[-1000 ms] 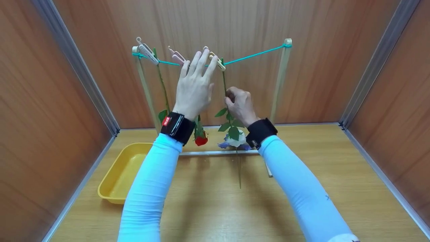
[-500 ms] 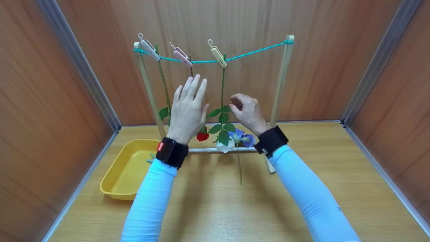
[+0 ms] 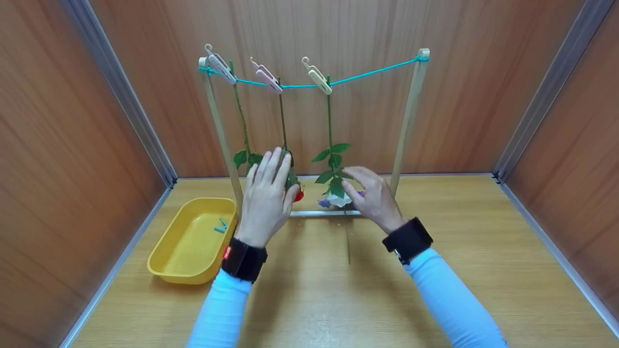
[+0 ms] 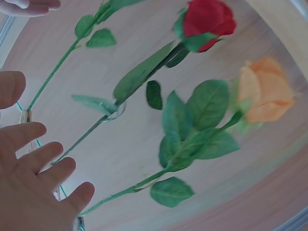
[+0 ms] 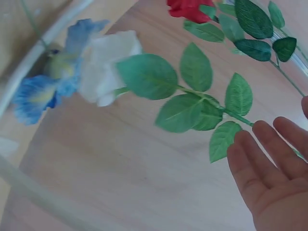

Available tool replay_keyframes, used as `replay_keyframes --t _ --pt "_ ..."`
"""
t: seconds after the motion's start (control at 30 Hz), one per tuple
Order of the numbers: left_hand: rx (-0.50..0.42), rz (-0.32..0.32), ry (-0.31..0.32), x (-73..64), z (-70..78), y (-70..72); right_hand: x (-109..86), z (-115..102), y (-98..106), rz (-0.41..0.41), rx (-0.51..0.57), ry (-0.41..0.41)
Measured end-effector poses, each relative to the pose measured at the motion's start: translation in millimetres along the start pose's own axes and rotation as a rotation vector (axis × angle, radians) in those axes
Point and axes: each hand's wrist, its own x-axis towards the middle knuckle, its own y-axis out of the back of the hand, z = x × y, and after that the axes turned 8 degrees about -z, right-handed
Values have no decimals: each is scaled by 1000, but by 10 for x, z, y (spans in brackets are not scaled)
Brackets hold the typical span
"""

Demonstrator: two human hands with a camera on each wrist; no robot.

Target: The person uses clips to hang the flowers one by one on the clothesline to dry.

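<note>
My left hand (image 3: 266, 200) is held flat with straight fingers, holding nothing, in front of the red rose (image 3: 300, 195), partly hiding it. My right hand (image 3: 376, 197) has loosely spread fingers beside the leaves of the white rose (image 3: 338, 200); whether they touch is unclear. Both roses hang head down from a teal cord (image 3: 372, 73), the red one by a pink clothespin (image 3: 267, 79), the white one by a cream clothespin (image 3: 319, 79). An orange rose (image 4: 267, 91), in the left wrist view, hangs at the grey clothespin (image 3: 221, 67); my left hand hides it in the head view.
Wooden posts (image 3: 410, 116) hold the cord at both ends. A blue iris (image 5: 36, 96) with a thin stem (image 3: 348, 241) lies by the white base bar (image 3: 314, 213). At left stands a yellow tray (image 3: 169, 244) with a blue clothespin (image 3: 220, 226) inside.
Both hands have come down from the cord and stem toward me. My right hand, earlier curled at the white rose's stem, has loosened and drawn off. The white rose has swung slightly.
</note>
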Motion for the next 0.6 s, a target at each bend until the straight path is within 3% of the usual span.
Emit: replay_keyframes --t 0.3,0.6 --pt "-65 -54 82 -478 65 -330 -511 34 -206 6 -56 -2" --pt "-112 -117 157 -780 156 -566 -856 58 -433 29 -97 -18"
